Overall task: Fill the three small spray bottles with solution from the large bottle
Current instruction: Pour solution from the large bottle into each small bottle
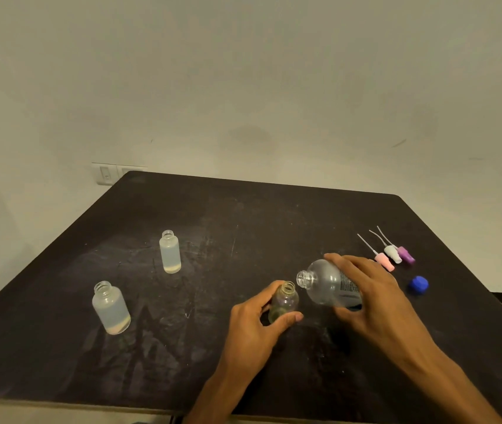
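My right hand (366, 295) grips the large clear bottle (326, 284), tilted with its open neck pointing left toward a small bottle. My left hand (259, 319) holds that small clear bottle (285, 301) upright on the black table (243, 224); its mouth is open and sits just below and left of the large bottle's neck. Two other small frosted bottles stand uncapped: one (170, 252) at mid left, one (110, 307) nearer the left front. Both hold a little liquid at the bottom.
Three spray pump tops, pink (384, 262), white (393, 254) and purple (406, 254), lie side by side at the right of the table. A blue cap (419, 284) lies just in front of them. A wall with a socket plate (106, 174) stands behind the table.
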